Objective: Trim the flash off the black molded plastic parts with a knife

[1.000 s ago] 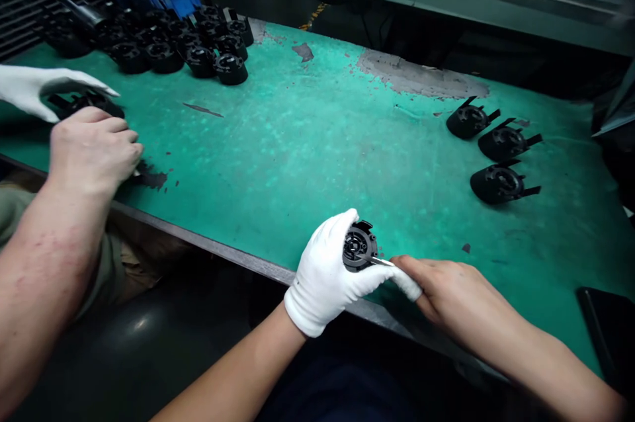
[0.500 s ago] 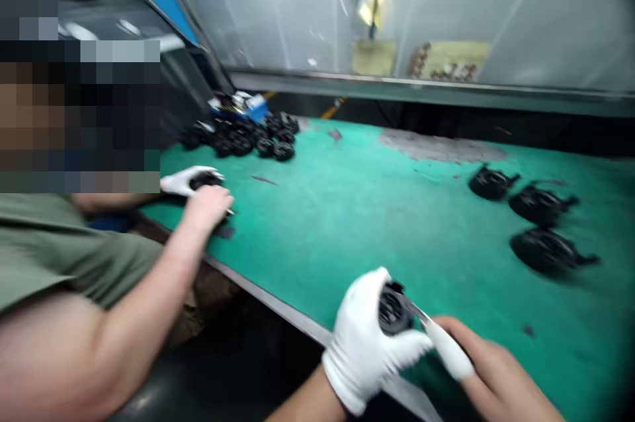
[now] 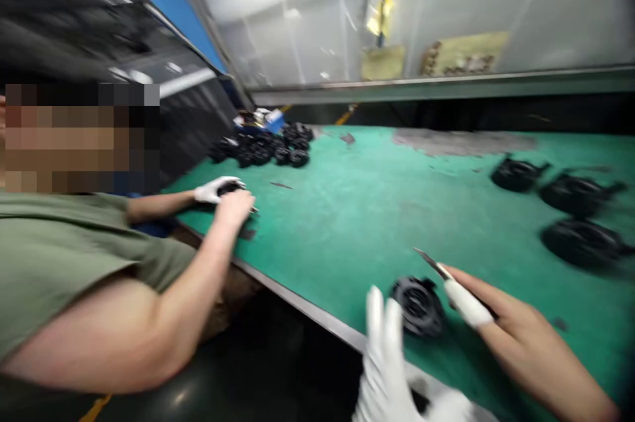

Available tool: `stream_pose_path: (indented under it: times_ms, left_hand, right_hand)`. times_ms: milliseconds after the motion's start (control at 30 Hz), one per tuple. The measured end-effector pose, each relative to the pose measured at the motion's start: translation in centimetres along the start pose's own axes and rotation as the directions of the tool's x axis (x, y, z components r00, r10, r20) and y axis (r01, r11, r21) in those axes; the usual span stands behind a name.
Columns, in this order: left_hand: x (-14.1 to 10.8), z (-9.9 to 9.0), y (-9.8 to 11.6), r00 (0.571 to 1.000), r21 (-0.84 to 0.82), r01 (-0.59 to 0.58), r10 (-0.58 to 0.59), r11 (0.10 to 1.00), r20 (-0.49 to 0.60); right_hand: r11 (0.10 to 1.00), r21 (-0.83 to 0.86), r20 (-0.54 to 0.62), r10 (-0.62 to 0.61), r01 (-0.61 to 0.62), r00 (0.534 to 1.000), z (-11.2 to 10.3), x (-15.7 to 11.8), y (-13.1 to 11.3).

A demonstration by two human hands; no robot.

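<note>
My left hand (image 3: 391, 369), in a white glove, is at the near table edge with its fingers stretched out. Just beyond the fingertips is a round black plastic part (image 3: 417, 306) with a ribbed, wheel-like face; whether a finger touches it I cannot tell. A small knife (image 3: 432, 260) is gripped in my right hand (image 3: 516, 323), its thin blade pointing up and left over the green mat. White covering wraps the right thumb; the other fingers are bare. Part of the left palm lies below the picture.
Larger black housings (image 3: 575, 194) stand on the green tabletop (image 3: 347, 230) at the right. A co-worker's hands (image 3: 231, 200) work on a dark part at the left. Behind them are a pile of black parts (image 3: 262, 147) and a blue box (image 3: 272, 120).
My left hand has let go of the black part and drawn back toward me, its fingers spreading. The knife has come away from the part. The view has shifted left.
</note>
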State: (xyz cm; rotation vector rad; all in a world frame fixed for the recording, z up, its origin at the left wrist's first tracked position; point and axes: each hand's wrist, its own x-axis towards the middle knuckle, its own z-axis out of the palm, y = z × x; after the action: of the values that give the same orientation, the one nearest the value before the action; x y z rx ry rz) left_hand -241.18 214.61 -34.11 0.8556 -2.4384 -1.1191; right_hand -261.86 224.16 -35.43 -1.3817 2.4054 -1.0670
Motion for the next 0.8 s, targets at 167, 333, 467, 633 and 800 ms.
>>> stream_pose_path:
  times_ms: [167, 333, 467, 633, 800]
  left_hand:
    - [5.3, 0.0, -1.8, 0.995, -0.05, -0.084, 0.086, 0.995, 0.047]
    - [7.8, 1.0, -1.8, 0.992, -0.147, -0.078, 0.092, 0.986, 0.087]
    - [8.1, 1.9, -2.2, 0.992, -0.191, -0.087, 0.102, 0.978, 0.07]
    - [8.2, 2.0, -2.2, 0.991, -0.203, -0.108, 0.121, 0.973, 0.056]
    - [8.5, 2.0, -2.3, 0.991, -0.185, -0.125, 0.131, 0.975, 0.025]
  right_hand:
    - [0.983, -0.182, 0.249, 0.035, 0.011, 0.968, -3.7, -0.8, -0.3]
    - [0.937, -0.34, 0.372, 0.052, 0.084, 0.927, -3.9, -1.3, -0.4]
    - [0.898, -0.431, 0.372, 0.091, 0.085, 0.924, -3.4, -2.0, -0.3]
    - [0.951, -0.307, 0.448, 0.122, 0.024, 0.886, -3.6, -3.1, -0.9]
    - [0.984, -0.128, 0.421, 0.164, -0.121, 0.892, -4.0, -3.2, -2.3]
